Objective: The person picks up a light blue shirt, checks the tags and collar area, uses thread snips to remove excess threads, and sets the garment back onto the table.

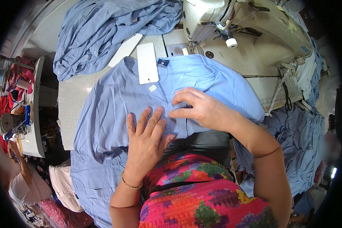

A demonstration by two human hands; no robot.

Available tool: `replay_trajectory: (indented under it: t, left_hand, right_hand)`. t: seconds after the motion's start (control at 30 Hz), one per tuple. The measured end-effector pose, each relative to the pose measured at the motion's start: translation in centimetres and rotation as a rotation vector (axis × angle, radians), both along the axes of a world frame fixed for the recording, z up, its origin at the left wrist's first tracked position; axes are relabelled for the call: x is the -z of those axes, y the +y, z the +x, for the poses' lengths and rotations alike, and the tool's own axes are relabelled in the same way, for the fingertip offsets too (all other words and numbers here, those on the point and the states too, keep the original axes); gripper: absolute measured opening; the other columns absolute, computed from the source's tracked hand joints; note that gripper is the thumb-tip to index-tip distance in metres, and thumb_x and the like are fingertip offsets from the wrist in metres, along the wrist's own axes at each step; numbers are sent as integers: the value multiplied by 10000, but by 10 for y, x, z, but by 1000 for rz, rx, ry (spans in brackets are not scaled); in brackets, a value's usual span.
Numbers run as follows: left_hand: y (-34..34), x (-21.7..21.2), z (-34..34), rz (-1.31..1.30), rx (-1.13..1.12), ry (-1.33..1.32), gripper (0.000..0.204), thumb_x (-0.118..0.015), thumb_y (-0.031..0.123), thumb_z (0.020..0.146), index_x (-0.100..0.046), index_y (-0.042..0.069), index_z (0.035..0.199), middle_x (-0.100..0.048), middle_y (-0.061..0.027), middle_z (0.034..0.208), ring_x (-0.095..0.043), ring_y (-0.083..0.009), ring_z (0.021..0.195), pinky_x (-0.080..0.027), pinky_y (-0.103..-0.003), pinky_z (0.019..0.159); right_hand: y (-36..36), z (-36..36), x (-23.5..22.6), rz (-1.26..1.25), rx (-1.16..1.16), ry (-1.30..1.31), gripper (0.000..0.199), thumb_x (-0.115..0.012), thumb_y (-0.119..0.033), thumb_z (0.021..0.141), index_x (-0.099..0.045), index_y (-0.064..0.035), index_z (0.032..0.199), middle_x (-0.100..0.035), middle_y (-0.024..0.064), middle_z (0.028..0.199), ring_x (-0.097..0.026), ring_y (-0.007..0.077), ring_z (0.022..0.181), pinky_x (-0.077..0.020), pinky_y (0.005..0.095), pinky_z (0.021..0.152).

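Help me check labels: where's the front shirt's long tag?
In the head view, upper left of centre, the long tag lies across the neckline of the front shirt, beyond the left hand.

Ngl can't tell if my right hand is actually pinching the blue shirt, and the sewing machine gets chopped off up top.

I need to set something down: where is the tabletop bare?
Bare tabletop shows at left, between the garment heap, the spread shirt and the tabletop's left edge. A narrower patch lies right of the shirt, in front of the sewing machine. Shirt, left hand and right hand crowd the middle.
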State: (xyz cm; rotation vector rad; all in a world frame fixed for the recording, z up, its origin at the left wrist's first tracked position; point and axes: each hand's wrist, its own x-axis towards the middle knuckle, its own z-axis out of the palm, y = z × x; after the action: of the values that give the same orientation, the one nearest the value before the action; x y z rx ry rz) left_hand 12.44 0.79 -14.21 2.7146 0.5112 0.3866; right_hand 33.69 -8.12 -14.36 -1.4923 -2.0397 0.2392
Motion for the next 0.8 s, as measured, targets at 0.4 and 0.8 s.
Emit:
replay_trajectory:
  t: [0.4,0.8]
  left_hand:
    - [9,-8,26,-107,-22,-242,159,-628,48,828,-602,20,983,-601,-123,1064,-566,-314,962,-403,-439,885]
    - [13,-4,49,-36,1,-165,80,-581,-19,838,-533,-25,902,-534,-157,960,-535,-350,873,-442,-417,770]
  right_hand:
    - [0,3,8,68,-1,56,175,-578,-39,742,-633,-43,908,-575,129,1065,-548,317,1081,-439,395,960]
    - [0,3,8,106,-7,67,168,-567,-59,750,-636,-36,901,-578,133,1052,-549,314,1074,-433,396,963]
